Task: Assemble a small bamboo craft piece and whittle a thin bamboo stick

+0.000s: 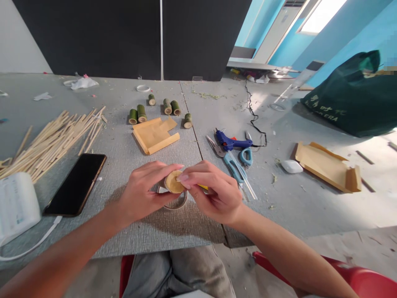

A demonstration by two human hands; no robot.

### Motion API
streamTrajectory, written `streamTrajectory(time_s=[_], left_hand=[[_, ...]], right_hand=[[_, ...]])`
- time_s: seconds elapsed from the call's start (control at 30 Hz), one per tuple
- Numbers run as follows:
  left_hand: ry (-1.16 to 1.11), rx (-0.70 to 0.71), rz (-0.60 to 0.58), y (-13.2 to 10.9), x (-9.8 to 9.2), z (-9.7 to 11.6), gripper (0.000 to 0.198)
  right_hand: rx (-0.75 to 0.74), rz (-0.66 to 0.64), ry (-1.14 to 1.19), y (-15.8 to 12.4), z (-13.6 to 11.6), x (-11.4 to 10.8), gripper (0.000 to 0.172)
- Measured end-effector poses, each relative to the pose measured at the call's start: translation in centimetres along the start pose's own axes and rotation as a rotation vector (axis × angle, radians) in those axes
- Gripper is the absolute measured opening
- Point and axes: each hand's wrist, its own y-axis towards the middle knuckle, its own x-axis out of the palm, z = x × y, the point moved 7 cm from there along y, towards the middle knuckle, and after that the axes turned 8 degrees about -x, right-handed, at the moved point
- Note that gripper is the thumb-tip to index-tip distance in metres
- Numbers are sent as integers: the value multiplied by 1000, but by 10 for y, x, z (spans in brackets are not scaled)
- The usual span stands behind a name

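Above the near part of the table, my left hand [141, 186] wraps round a short bamboo piece [173, 184], whose round yellowish-tan end faces me. The fingertips of my right hand [218, 193] are pinched together against the right side of that end. Anything small between them is hidden. A round ring like a tape roll [176, 205] lies on the table just under the bamboo piece, partly covered by my left hand. Something yellow [203, 186] shows behind my right fingers.
Several green bamboo pieces [141, 113] stand beyond a folded brown paper [155, 134]. To the left are thin sticks [58, 136], a phone [76, 184] and a white device [19, 209]. A blue glue gun [231, 141], scissors [234, 166] and a paper tray [327, 167] lie right.
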Motion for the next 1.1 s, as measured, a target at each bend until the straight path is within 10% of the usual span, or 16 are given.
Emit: streamTrajectory(time_s=[1.1], left_hand=[[65, 84, 67, 3, -6, 11, 45]], right_hand=[[-1, -43, -45, 3, -2, -1, 29]])
